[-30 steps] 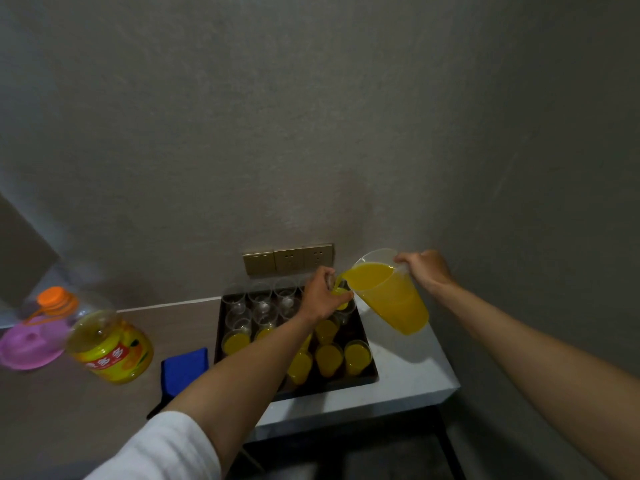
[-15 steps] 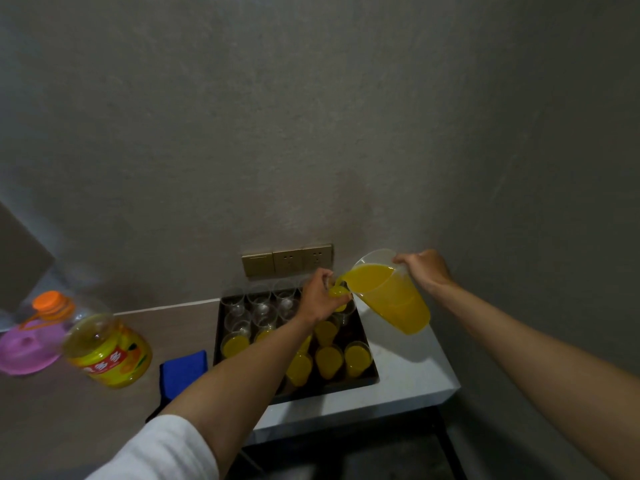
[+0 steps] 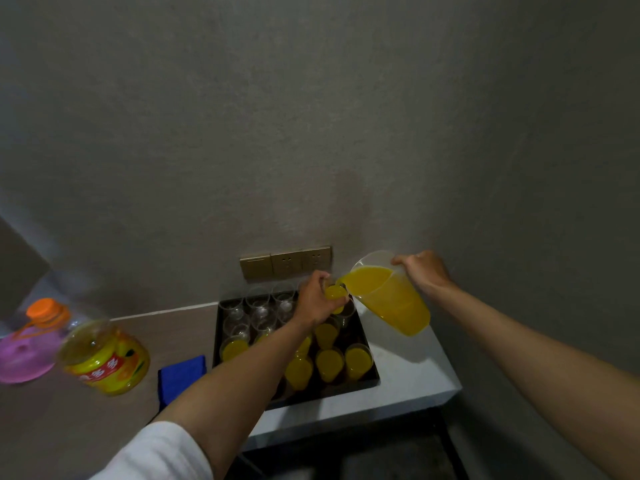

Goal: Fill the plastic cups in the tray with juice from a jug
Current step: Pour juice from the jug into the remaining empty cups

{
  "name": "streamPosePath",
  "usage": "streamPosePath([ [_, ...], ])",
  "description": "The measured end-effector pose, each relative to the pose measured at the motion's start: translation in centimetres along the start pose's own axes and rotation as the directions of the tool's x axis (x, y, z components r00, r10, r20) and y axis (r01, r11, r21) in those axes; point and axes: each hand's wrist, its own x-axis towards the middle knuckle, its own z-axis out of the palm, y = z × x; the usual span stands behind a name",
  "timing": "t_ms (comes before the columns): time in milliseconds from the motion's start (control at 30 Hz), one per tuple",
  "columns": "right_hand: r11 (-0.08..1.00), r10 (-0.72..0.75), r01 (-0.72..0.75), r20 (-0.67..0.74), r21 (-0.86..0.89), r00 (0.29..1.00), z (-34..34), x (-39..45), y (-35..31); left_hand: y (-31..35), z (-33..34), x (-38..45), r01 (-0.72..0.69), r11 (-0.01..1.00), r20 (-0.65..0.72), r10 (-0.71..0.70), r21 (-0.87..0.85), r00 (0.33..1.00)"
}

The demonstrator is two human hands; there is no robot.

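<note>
A: Which step was in hand there?

B: The pour itself. The right hand (image 3: 424, 273) was clenched on the handle of the jug (image 3: 389, 299), tilting it left so the spout met the lifted cup (image 3: 335, 293). The left hand (image 3: 313, 301) grasped that cup, holding it up over the far right part of the tray (image 3: 369, 346), and juice already showed near its rim.

A: So what did the next move call for?

B: By my reckoning, righting the jug before the cup brimmed over, setting the cup back in its empty slot, then picking a clear one from the far rows. Spilling was the risk, with the cup that full.

A: How many of each thing?

B: One jug, one tray, standing on the right end of the counter (image 3: 408, 382). Filled cups (image 3: 329, 364) in the near rows: I counted about seven, though the left forearm hid some (so that figure is loose). Empty cups (image 3: 258, 301) in the far left rows: roughly eight, too clear and crowded to count surely.

A: Anything else about?

B: One juice bottle (image 3: 104, 356) at the left, one orange cap (image 3: 43, 308) on a pink lid (image 3: 20, 358) beyond it, one blue cloth (image 3: 181, 375) just left of the tray, and wall sockets (image 3: 285, 261) behind
</note>
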Motion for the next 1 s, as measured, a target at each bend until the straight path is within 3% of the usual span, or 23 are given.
streamPosePath([
  [1000, 1.0, 0.002, -0.001, -0.043, 0.019, 0.999, 0.1, -0.3, 1.0, -1.3, 1.2, 0.4, 0.028, 0.999, 0.051, -0.027, -0.018, 0.998],
])
